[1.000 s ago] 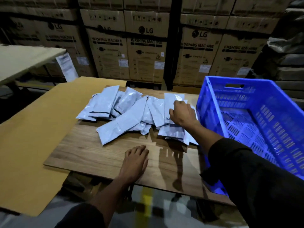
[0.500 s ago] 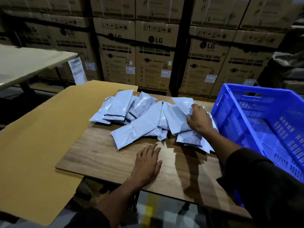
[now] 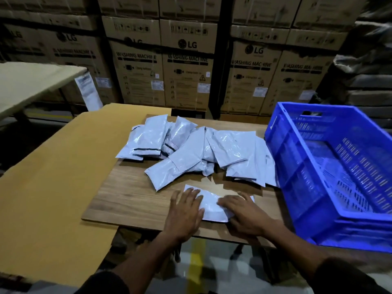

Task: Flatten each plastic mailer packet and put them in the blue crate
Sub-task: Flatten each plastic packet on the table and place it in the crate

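Right now both of my hands lie flat on one mailer packet (image 3: 212, 205) at the near edge of the wooden desk (image 3: 131, 194). My left hand (image 3: 185, 213) covers its left end and my right hand (image 3: 247, 215) its right end; the fingers (image 3: 191, 197) of each are spread and pressed down on the plastic, pinching nothing. That packet lies apart from the rest, with a strip of bare wood between it and the pile (image 3: 197, 151).

The pile sits toward the far side of the desk, white-grey packets overlapping one another. I count about ten of them, though the overlaps hide enough edges that I cannot fix the exact number. The rightmost packets touch the left wall of the one blue crate (image 3: 282, 158), which stands on the right of the desk. Its near corner juts past the desk edge. Whether anything lies on its slotted floor, I cannot tell.

To the left, a tan cardboard sheet (image 3: 53, 187) lies under the wooden board. A pale table (image 3: 31, 81) stands far left, with a paper label (image 3: 88, 90) hanging from its edge. Behind everything, stacked cartons (image 3: 186, 66) printed "LG" and "WASHING MACHINE" fill the far wall. Nothing stands between my hands and the crate.
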Demonstrator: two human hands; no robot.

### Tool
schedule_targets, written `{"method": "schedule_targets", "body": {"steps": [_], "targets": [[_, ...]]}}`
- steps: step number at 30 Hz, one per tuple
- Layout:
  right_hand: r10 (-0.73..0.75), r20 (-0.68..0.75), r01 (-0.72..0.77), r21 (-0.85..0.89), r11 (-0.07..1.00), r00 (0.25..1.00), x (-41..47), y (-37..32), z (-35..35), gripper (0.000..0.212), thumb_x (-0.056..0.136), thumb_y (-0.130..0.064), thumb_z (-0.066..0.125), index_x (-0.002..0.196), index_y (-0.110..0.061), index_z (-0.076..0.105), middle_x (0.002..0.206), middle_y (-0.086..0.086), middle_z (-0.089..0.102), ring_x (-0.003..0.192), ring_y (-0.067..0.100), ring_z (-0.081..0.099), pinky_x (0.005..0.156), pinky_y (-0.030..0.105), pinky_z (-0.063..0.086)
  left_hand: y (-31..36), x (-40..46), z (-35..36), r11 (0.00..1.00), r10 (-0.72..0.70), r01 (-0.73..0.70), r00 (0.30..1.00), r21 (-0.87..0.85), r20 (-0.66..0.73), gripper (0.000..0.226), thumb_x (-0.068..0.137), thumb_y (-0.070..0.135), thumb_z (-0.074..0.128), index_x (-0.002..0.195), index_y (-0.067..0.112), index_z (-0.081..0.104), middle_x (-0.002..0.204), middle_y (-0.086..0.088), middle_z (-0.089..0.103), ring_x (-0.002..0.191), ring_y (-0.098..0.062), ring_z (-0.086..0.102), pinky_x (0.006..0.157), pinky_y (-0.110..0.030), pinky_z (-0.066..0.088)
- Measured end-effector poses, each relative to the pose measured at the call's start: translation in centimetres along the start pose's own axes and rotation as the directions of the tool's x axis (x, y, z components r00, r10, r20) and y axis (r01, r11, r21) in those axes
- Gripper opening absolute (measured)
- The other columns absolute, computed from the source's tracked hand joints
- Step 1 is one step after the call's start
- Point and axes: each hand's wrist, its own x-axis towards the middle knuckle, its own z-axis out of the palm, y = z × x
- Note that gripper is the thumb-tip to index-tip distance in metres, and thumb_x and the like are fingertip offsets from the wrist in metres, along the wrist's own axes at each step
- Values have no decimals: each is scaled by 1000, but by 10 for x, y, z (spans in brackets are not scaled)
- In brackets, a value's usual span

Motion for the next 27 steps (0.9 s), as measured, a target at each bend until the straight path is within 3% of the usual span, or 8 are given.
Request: {"method": "schedule_targets", "body": {"steps": [2, 5, 10, 16, 27], "targets": [[40, -15, -41, -70, 997, 999, -3, -6, 11, 62, 87, -34, 30, 141, -13, 53, 145, 3, 54, 137, 26, 46, 115, 50, 22, 13, 3, 4, 999, 49, -48, 997, -11, 66, 45, 100, 36, 38, 124, 13, 67, 136, -6, 63, 129, -24, 56, 114, -50, 26], [106, -149, -122, -102, 987, 983, -1, -25, 28, 57, 89, -32, 38, 139, -9, 55, 143, 5, 56, 135, 24, 50, 110, 47, 20, 30, 9, 7, 994, 99, -92, 988, -62, 118, 48, 101, 33, 36, 132, 9, 64, 138, -7, 61, 132, -24, 54, 114, -47, 27], [300, -149, -320, -139, 937, 942, 0, -34, 52, 57, 97, -40, 33, 139, -10, 56, 146, 6, 53, 139, 26, 44, 111, 54, 17, 30, 20, 13, 999, 11, 1, 966, -50, 258, 55, 100, 35, 32, 138, 6, 59, 142, -10, 59, 136, -25, 51, 113, -44, 25], [330, -139, -346, -113, 931, 934, 0, -28, 58, 60, 99, -41, 29, 150, -13, 43, 158, 2, 37, 148, 25, 30, 115, 56, 10, 23, 18, 28, 1000, -11, 18, 946, -20, 323, 60, 103, 41, 26, 151, 9, 41, 158, -9, 40, 148, -27, 33, 120, -49, 14], [317, -149, -335, -115, 935, 937, 7, -25, 61, 60, 97, -41, 32, 151, -16, 40, 160, -1, 34, 149, 24, 25, 117, 57, 9, 19, 15, 33, 999, 7, 7, 942, -40, 336, 62, 105, 41, 21, 156, 7, 32, 164, -10, 28, 153, -28, 19, 121, -51, 16]]}}
